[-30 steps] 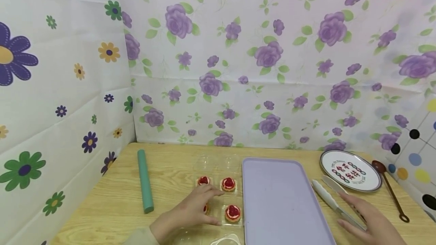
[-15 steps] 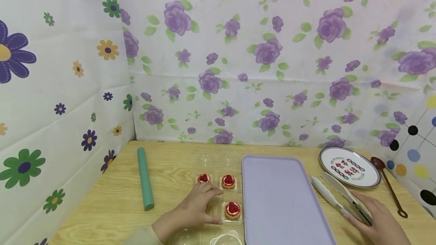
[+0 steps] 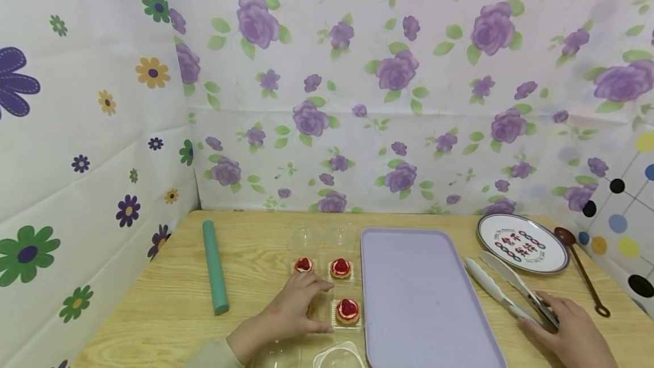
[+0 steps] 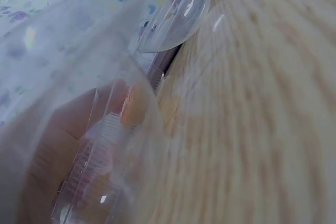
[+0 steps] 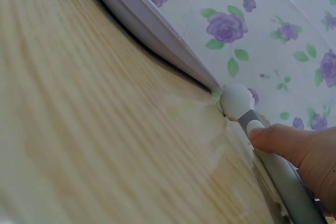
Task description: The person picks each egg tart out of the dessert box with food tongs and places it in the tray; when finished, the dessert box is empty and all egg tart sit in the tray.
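Head view has the full tongs [image 3: 517,283], right of tray [image 3: 424,300] on the counter [image 3: 255,260], ends apart; right wrist view only gets part, plus thumb [image 5: 273,136] against one arm. Long axis slants left going away from the person, tips near plate [image 3: 554,249]. Right grip [image 3: 572,325] pinches tongs. Left grip [image 3: 288,311] spread at clear packs [image 3: 335,324]; left wrist view adds a tart [image 4: 135,106] side-on.

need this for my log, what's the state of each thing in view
Tongs, arms spread apart, held by the right hand
Clear containers, open
Visible tarts, uncovered, in the containers
Left hand, thumb and fingers apart over a container
Purple tray, lying flat
Plate, face up
Ladle, lying down
Green rod, lying down
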Available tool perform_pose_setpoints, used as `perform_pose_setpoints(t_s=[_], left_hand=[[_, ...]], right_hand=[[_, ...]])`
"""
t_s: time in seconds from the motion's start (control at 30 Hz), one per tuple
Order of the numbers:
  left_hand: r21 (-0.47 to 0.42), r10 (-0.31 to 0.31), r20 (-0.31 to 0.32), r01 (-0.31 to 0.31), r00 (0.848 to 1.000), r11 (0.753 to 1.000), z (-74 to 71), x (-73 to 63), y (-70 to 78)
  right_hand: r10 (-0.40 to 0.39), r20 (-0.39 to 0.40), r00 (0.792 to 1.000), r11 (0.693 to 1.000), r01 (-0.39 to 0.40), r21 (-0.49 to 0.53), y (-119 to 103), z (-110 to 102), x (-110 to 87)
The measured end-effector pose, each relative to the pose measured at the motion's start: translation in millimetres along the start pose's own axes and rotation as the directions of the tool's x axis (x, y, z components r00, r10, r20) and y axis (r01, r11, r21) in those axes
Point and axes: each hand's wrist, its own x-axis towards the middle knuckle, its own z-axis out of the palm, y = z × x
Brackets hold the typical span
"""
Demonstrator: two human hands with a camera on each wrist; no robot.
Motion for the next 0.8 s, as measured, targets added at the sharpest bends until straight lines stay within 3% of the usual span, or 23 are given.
perform_pose_setpoints(t_s=[0.57,0.8], left_hand=[[-0.039,0.002,0.004,-0.002,1.000,0.999,3.2,0.0,-0.2],[-0.048,-0.009,0.010,0.010,1.000,0.999,1.8,0.3,-1.4]], right_hand=[[0.107,0.150,0.983,0.994,-0.102,-0.037,8.0,0.8,3.3],[0.081,0.121,0.989,0.996,-0.077,-0.044,2.4,-4.4,6.0]])
